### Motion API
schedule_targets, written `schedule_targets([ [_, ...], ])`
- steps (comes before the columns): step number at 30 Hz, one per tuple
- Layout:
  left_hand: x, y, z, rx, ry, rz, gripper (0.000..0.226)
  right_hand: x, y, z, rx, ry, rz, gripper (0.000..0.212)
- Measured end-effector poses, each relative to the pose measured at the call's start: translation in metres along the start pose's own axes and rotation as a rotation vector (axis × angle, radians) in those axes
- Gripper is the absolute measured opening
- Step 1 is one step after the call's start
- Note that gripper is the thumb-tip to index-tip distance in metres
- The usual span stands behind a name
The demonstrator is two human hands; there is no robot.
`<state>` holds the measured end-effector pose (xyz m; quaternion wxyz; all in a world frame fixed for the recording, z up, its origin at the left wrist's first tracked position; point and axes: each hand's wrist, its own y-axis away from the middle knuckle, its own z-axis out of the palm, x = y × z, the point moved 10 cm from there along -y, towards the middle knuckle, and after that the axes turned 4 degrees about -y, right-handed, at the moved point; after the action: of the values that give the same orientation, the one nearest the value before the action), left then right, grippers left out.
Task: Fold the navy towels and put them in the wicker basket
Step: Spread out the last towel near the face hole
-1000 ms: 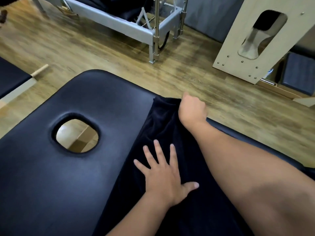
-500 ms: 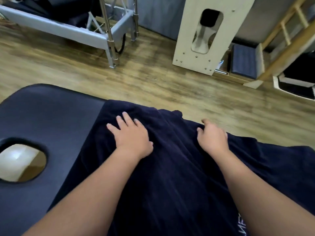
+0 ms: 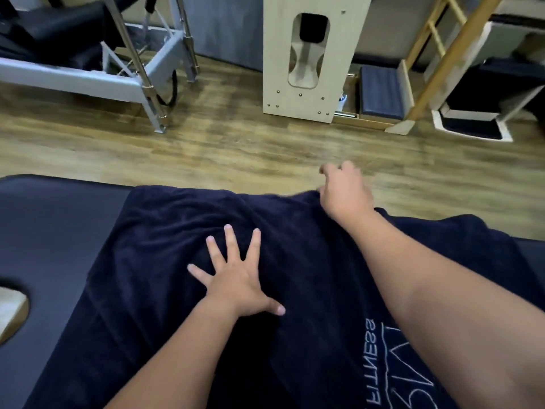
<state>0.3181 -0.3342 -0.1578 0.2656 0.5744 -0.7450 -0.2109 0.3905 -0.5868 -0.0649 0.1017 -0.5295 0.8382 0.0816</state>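
Note:
A navy towel [image 3: 165,231] with pale stitched lettering lies spread over the black padded table [image 3: 53,219], its far edge along the table's far side. My left hand [image 3: 236,281] presses flat on the middle of the towel with its fingers spread. My right hand [image 3: 345,190] is at the towel's far edge, blurred, its fingers curled over the hem. No wicker basket is in view.
The table's face hole [image 3: 11,308] is at the left edge. Beyond the table lies wooden floor [image 3: 236,149]. At the back stand a grey metal frame [image 3: 153,81], a pale wooden panel [image 3: 312,54], a navy padded box [image 3: 380,93] and a wooden ladder [image 3: 436,51].
My left hand has drawn back toward me and spread flat on the towel. My right hand has moved right along the far edge. The towel lies wider across the table.

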Motion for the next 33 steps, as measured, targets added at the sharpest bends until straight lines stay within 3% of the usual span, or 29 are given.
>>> schedule_targets([
  [3, 0.010, 0.009, -0.009, 0.046, -0.103, -0.019, 0.145, 0.036, 0.033, 0.006, -0.113, -0.040, -0.033, 0.036],
  [6, 0.079, 0.041, -0.003, 0.154, -0.246, 0.143, 0.111, 0.123, 0.053, -0.006, -0.080, -0.017, 0.182, 0.057],
  [8, 0.122, 0.057, 0.034, 0.004, -0.210, 0.228, 0.123, 0.174, 0.059, -0.004, -0.215, 0.044, 0.286, 0.062],
  [10, 0.137, 0.057, 0.054, -0.051, -0.230, 0.236, 0.139, 0.196, 0.058, 0.002, -0.315, 0.049, 0.273, 0.047],
  [12, 0.146, 0.047, 0.057, -0.027, -0.243, 0.229, 0.144, 0.205, 0.048, -0.007, -0.283, 0.097, 0.205, 0.028],
  [14, 0.151, 0.038, 0.053, -0.008, -0.246, 0.223, 0.146, 0.212, 0.033, -0.023, -0.184, 0.156, 0.184, 0.023],
  [18, 0.167, 0.016, 0.036, -0.007, -0.248, 0.193, 0.148, 0.253, 0.005, -0.073, 0.205, -0.103, 0.348, 0.026],
  [19, 0.172, 0.011, 0.032, -0.014, -0.240, 0.184, 0.150, 0.262, 0.001, -0.075, 0.221, -0.178, 0.368, 0.033],
  [22, 0.180, 0.006, 0.024, -0.014, -0.217, 0.162, 0.151, 0.262, 0.007, -0.058, 0.061, -0.273, 0.275, 0.051],
  [25, 0.210, 0.035, 0.025, 0.127, -0.341, 0.268, 0.126, 0.282, 0.054, -0.041, -0.003, -0.293, 0.245, 0.047],
  [27, 0.237, 0.060, 0.047, 0.099, -0.337, 0.392, 0.112, 0.318, 0.095, -0.047, 0.103, -0.240, 0.352, 0.045],
  [29, 0.256, 0.073, 0.078, -0.029, -0.332, 0.438, 0.123, 0.363, 0.140, -0.057, 0.208, -0.117, 0.578, 0.043],
  [31, 0.264, 0.070, 0.093, -0.066, -0.399, 0.426, 0.135, 0.400, 0.176, -0.058, 0.194, -0.056, 0.832, 0.042],
  [33, 0.268, 0.064, 0.095, -0.053, -0.421, 0.389, 0.139, 0.418, 0.191, -0.055, 0.148, -0.029, 0.904, 0.043],
])
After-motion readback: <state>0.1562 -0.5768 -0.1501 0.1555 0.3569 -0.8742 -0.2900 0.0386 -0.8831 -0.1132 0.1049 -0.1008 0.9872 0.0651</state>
